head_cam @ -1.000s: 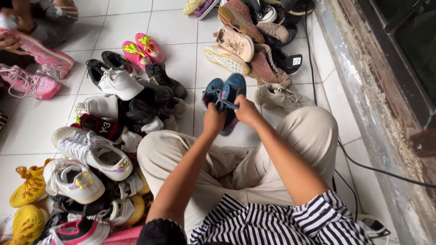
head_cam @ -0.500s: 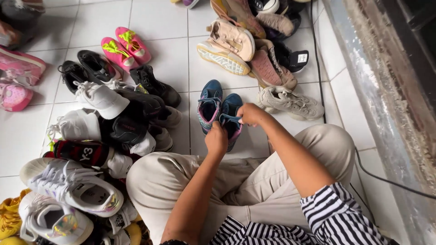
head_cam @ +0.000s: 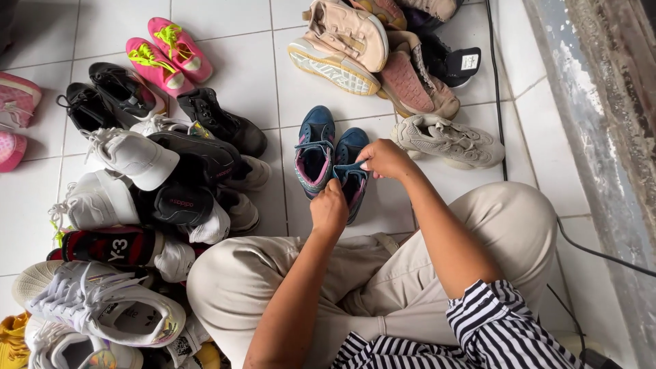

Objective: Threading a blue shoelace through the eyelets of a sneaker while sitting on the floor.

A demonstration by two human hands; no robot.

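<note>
View: single head-worn camera, above a seated person
Facing: steeply down at the tiled floor
Range: close, arm's length
Shared: no second view

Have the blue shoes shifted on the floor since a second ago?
No. The blue shoes keep their spot beside the grey sneaker; only the camera moved.

Both bare forearms stretched forward, left hand curled loosely, right hand pinching, fingertips nearly meeting.

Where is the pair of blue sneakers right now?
The pair of blue sneakers sits mid-frame on the white tiled floor, under both hands, left of the grey chunky sneaker.
</note>
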